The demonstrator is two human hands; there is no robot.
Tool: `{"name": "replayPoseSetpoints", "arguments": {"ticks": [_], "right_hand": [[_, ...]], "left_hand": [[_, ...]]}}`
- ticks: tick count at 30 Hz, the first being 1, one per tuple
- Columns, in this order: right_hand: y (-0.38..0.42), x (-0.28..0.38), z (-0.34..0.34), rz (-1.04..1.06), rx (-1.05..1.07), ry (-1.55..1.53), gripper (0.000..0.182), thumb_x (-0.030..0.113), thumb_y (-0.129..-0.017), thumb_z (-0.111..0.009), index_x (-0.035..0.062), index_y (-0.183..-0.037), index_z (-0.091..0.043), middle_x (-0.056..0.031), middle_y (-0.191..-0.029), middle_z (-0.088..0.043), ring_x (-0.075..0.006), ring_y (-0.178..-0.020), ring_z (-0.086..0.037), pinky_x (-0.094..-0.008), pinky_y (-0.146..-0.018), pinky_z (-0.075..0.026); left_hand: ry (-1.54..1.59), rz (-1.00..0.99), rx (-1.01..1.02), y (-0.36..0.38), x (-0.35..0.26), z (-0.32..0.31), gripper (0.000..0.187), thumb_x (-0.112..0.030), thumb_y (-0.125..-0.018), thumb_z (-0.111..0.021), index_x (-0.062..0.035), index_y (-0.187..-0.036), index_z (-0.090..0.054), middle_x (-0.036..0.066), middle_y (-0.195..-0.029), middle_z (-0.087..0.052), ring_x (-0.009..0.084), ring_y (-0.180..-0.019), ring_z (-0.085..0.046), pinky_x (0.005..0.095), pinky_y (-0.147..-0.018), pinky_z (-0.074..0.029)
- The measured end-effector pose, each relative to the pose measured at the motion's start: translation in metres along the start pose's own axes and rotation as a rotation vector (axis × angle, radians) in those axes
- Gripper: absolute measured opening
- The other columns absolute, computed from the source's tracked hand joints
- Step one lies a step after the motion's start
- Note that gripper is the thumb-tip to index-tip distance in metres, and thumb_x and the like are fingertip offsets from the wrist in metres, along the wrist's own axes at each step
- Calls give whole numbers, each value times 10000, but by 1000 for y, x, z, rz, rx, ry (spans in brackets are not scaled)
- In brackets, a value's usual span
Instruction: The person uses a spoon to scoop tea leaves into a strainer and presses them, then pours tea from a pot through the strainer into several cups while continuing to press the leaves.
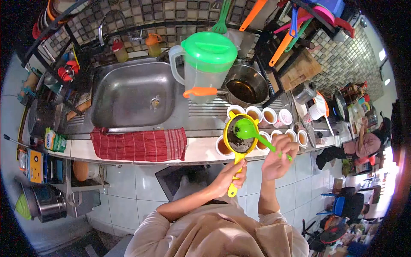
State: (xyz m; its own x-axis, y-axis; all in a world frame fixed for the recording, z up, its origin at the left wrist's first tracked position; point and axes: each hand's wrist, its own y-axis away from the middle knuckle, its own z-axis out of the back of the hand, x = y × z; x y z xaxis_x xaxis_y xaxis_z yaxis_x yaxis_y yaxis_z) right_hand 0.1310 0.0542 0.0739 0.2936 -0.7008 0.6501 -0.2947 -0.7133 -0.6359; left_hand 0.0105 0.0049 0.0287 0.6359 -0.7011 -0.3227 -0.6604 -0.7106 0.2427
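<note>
My left hand (229,179) is closed around the handle of a yellow strainer (240,147), held over the front row of cups. Dark wet grounds or leaves lie in its mesh. In my right hand (279,159) is the thin handle of a green ladle (245,128), its bowl resting in or just above the strainer. White cups with brown liquid stand in rows around and under the strainer, among them one cup (253,113) at the back and another cup (302,138) at the right. The strainer partly hides the nearest cups.
A steel pot (247,85) with dark liquid stands behind the cups, beside a lidded plastic pitcher (205,64). Left of these is a steel sink (133,92). A red checked cloth (139,144) lies along the counter edge. A person (368,143) sits far right.
</note>
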Motion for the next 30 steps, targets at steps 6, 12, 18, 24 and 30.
{"name": "replayPoseSetpoints", "arguments": {"ticks": [6,12,18,24,30], "right_hand": [[-11,-7,34,-135,126,606,152,174,-790,-425,55,-870,-377,-72,-854,-374,-145,-766,-358,-281,-701,-311],[-54,-13,60,-365,210,602,189,114,-836,-429,6,-980,-487,-75,-839,-500,-132,-747,-461,-239,-690,-357],[-111,-24,78,-298,443,755,206,136,-845,-424,22,-984,-526,-120,-888,-519,-195,-766,-499,-261,-702,-375],[-148,-52,92,-231,688,859,213,184,-844,-431,56,-990,-519,-148,-913,-514,-324,-877,-504,-367,-750,-396],[-167,-94,110,-91,867,969,204,176,-840,-430,53,-957,-542,-143,-839,-509,-325,-784,-522,-394,-689,-418]], "left_hand": [[-236,-100,-32,-21,-43,0,193,-290,-894,-386,-100,-862,-395,-24,-587,-311,60,-431,-282,187,-382,-244],[-943,-162,-60,-79,-102,9,306,-330,-896,-366,-43,-851,-462,-5,-524,-410,75,-380,-404,200,-347,-311],[-1466,-130,-195,-130,-151,-16,258,-254,-865,-456,-4,-909,-499,5,-515,-445,87,-366,-450,224,-318,-354],[-1931,-132,-306,-175,-175,-20,212,-197,-810,-542,11,-842,-528,95,-547,-563,166,-379,-530,286,-347,-417],[-2086,-110,-367,-215,-186,2,234,-154,-829,-468,63,-847,-553,161,-590,-581,238,-453,-581,344,-467,-488]]}}
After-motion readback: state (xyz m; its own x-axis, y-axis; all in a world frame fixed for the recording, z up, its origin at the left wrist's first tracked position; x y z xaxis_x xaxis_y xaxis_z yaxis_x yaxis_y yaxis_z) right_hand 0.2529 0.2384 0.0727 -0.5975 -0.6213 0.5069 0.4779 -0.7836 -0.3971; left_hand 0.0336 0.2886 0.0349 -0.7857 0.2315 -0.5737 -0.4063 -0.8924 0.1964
